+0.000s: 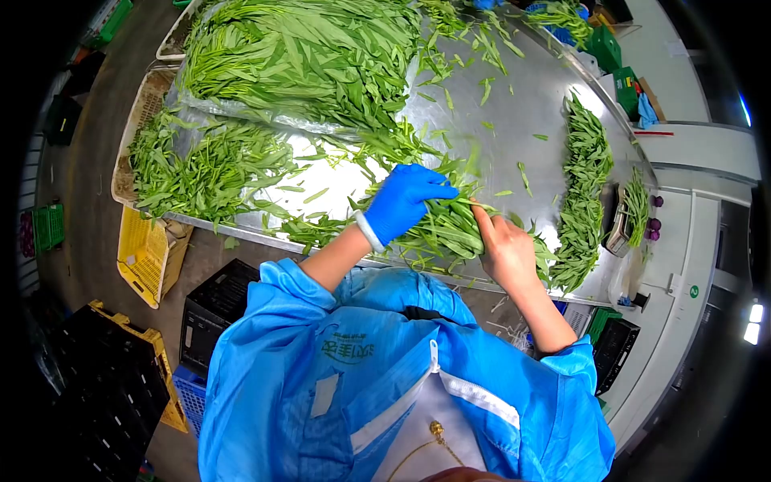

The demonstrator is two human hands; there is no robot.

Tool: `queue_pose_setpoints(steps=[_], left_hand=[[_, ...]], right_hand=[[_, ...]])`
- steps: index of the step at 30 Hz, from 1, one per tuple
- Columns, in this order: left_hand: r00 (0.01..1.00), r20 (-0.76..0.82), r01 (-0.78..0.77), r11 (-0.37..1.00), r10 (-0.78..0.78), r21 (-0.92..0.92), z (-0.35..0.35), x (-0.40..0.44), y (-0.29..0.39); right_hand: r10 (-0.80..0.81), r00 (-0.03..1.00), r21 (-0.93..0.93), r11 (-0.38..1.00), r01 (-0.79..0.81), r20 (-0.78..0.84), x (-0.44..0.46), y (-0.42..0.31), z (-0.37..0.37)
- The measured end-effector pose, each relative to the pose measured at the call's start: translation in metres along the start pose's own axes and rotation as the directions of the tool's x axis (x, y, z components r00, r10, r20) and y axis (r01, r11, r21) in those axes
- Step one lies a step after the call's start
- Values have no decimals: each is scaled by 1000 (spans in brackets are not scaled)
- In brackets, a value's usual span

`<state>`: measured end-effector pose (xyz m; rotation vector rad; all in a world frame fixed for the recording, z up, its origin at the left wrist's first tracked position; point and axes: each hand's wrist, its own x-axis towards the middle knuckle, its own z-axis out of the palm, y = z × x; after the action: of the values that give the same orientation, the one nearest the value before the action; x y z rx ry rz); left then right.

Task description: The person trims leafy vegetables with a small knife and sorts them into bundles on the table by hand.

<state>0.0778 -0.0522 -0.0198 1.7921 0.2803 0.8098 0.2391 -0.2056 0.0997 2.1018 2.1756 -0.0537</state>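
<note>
My left hand (404,201), in a blue glove, is closed with its fingertips on leafy green stems at the table's near edge. My bare right hand (511,251) is just to the right, fingers closed on the same leafy greens (446,230), the index finger along a stem. The greens look like water spinach, with long narrow leaves. Part of the bunch is hidden behind both hands. Loose leaves lie around it on the metal table (526,108).
A big heap of greens (301,56) lies on plastic at the back left, a looser pile (213,165) before it. A long row of bunches (585,197) runs down the right, beside a scale-like box (617,229). A yellow crate (148,259) stands below left.
</note>
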Motion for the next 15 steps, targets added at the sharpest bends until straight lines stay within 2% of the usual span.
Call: queue_pose_setpoints(steps=[1,3,5,7,9,10,11,12,13,14,15], left_hand=[[998,-17,57,972,-63,-229,-2,-1,-4],[939,-199,193,907,-282,-376,-26,-10,-14],[753,-311,294,718,-581,-630,-60,-17,-23],[503,-441,283,624,-743,-728,-91,-29,-50],[567,-464,170,648,-681,-743,-108,-45,-57],[700,-302,382,696,-648,-607,-109,-47,-55],[693,-42,494,516,-720,-700,-97,-49,-56],[745,158,554,470,-648,-687,-84,-42,-34],[907,180,418,753,-382,-508,-63,-41,-47],[920,285,384,754,-267,-533,-51,-34,-29],[798,385,564,350,-464,-748,-43,-23,-12]], right_hand=[[23,1000,28,999,-24,20,-1,3,-1],[69,995,86,994,-74,66,-7,10,-2],[105,990,111,987,-115,94,-15,12,1],[110,990,119,986,-120,90,-19,12,-4],[82,995,132,987,-89,60,-22,12,-8],[64,997,137,988,-70,46,-22,13,-10],[27,999,171,985,-32,31,-19,11,-12],[-12,1000,207,978,8,17,-15,8,-14],[-51,999,238,970,50,-4,-10,6,-14],[-75,997,231,970,73,-1,-7,7,-12],[-99,995,223,970,95,4,-5,8,-10]])
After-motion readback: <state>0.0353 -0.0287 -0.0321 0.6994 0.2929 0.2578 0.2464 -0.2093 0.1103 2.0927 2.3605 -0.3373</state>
